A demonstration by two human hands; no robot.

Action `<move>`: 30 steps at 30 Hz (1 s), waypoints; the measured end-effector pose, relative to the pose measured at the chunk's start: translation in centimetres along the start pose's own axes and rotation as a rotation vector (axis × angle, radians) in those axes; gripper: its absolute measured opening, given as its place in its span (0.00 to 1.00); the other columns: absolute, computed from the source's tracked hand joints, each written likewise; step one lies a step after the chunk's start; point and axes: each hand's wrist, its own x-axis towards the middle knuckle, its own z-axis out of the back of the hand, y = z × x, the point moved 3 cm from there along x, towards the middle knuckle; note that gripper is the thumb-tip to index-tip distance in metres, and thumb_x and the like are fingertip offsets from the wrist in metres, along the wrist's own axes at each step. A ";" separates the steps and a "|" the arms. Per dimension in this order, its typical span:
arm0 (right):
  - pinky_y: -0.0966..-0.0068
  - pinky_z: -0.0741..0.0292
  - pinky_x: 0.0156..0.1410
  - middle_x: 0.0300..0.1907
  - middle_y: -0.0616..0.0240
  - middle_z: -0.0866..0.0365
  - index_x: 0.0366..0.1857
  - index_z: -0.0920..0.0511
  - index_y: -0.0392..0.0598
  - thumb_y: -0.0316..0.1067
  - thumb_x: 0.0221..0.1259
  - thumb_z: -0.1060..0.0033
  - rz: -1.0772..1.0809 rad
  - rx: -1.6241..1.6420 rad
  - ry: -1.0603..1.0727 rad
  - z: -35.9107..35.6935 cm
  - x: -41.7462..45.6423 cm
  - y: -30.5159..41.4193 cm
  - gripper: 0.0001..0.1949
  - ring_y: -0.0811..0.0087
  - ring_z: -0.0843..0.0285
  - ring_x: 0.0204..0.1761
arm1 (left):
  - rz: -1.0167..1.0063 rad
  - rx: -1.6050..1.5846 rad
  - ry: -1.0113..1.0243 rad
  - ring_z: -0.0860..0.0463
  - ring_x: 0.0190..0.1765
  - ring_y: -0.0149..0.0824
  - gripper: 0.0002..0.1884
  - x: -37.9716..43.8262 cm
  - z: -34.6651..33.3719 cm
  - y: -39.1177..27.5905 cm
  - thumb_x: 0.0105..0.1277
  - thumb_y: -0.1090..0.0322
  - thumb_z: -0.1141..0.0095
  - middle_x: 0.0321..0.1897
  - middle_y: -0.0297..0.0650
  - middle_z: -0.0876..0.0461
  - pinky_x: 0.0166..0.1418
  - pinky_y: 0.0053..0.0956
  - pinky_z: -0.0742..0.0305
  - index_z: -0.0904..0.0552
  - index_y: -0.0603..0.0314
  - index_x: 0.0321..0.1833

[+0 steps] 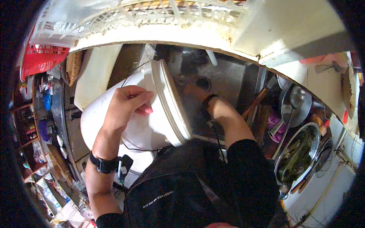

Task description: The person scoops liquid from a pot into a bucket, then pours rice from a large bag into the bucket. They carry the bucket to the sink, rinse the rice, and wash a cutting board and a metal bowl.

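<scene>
A large white plastic bucket (142, 114) with a thin wire handle lies tilted on its side, its rimmed end towards a dark metal sink (228, 77). Over the bucket's side is my left hand (134, 99), fingers curled and thumb near the fingertips; whether it touches the wall or pinches something is unclear. My right arm reaches past the bucket's rim into the shadowed sink. There my right hand (196, 89) is dim and blurred, close to a dark round thing (203, 83); its fingers and any hold are hidden in the dark.
Overhead runs a white shelf edge (159, 37) with plastic baskets above it. A red basket (42, 59) hangs at upper left. On the right are a metal bowl of leafy greens (299, 155), a metal ladle (297, 98) and a purple cloth (276, 128). Cluttered shelves line the left.
</scene>
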 end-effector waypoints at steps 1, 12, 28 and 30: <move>0.67 0.22 0.35 0.31 0.62 0.14 0.33 0.16 0.47 0.46 0.66 0.44 0.007 -0.014 0.008 0.4 -0.4 0.9 0.14 0.67 0.17 0.32 | 0.003 0.013 0.011 0.15 0.29 0.29 0.11 -0.3 -0.1 0.3 0.67 0.65 0.38 0.27 0.38 0.16 0.33 0.20 0.21 0.16 0.70 0.41; 0.74 0.26 0.31 0.30 0.67 0.17 0.37 0.18 0.47 0.43 0.70 0.44 0.237 -0.367 -0.188 0.8 -12.9 12.1 0.12 0.75 0.21 0.29 | -0.224 -0.058 -0.098 0.17 0.26 0.28 0.13 -5.5 2.2 4.3 0.66 0.63 0.36 0.25 0.39 0.17 0.32 0.20 0.22 0.17 0.71 0.38; 0.68 0.28 0.59 0.52 0.55 0.23 0.69 0.38 0.41 0.44 0.71 0.42 0.738 -0.264 0.015 -13.5 -23.3 23.7 0.29 0.69 0.26 0.54 | -1.355 0.612 -0.488 0.22 0.43 0.45 0.23 -11.1 -3.7 3.3 0.50 0.66 0.28 0.41 0.42 0.24 0.44 0.36 0.25 0.17 0.51 0.52; 0.68 0.27 0.57 0.51 0.57 0.23 0.69 0.37 0.43 0.42 0.71 0.41 0.767 -0.237 0.005 -11.9 -22.2 22.4 0.28 0.69 0.26 0.53 | -1.442 0.521 -0.372 0.23 0.44 0.45 0.20 -11.0 -5.2 0.9 0.51 0.66 0.29 0.38 0.40 0.23 0.48 0.39 0.29 0.15 0.51 0.50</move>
